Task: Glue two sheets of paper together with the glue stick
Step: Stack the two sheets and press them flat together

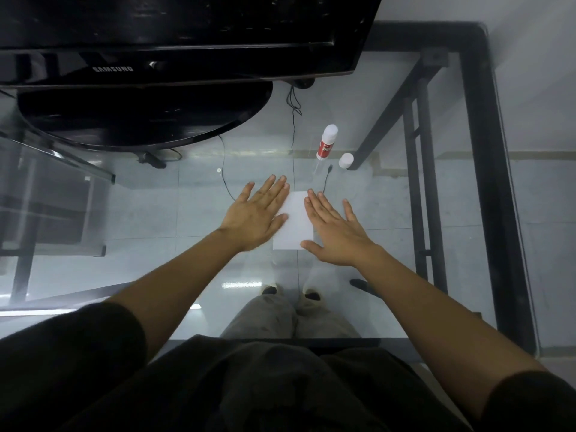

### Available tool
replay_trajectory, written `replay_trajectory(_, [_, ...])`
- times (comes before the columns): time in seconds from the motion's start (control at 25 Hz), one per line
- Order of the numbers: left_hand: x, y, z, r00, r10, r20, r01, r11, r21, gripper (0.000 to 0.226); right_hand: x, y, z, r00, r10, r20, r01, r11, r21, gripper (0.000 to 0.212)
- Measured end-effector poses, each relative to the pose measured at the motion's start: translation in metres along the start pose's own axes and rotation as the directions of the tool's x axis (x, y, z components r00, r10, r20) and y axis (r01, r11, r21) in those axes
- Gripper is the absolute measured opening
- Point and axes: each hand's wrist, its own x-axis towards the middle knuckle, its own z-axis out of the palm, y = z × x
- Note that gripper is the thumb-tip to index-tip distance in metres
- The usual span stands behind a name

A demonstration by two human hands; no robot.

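- One monitor (174, 42), black, reads "SAMSUNG" on its lower bezel; it stands on one round black base (140, 116), well beyond the fingertips of the left hand
- One glue stick (326, 141), white with a red label; the white lettering on the label is too small to read; it stands upright beyond the right hand's fingertips, apart from them
- One white cap (346, 160) sits just beside the glue stick, off it, farther right than the right fingertips
- White paper (294, 224) lies flat on the glass table (389, 213) between the two hands; only one rectangle shows, and I cannot tell whether a second sheet lies under it
- Left hand (258, 216): palm down, fingers straight and slightly spread, thumb and forefinger touching the paper's left edge
- Right hand (335, 230): palm down, fingers spread, thumb out by the paper's near corner, fingers overlapping the paper's right edge
- Neither hand pinches anything
- One thin black cable (325, 179) ends just past the right fingertips
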Motion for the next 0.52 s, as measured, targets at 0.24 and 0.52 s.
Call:
replay_trajectory(0.24, [-0.016, 0.031, 0.019, 0.970, -0.239, 0.038, 0.242, 0.966, -0.088, 0.066, 0.002, -0.009, 0.002, 0.997, 0.074, -0.010, -0.075, 0.997, -0.026, 0.088])
replay_trajectory(0.52, [-0.009, 0.026, -0.010, 0.967, -0.237, -0.096, 0.191, 0.919, -0.346, 0.069, -0.010, 0.008, -0.003, 0.976, 0.062, -0.206, -0.014, 0.974, 0.224, 0.075])
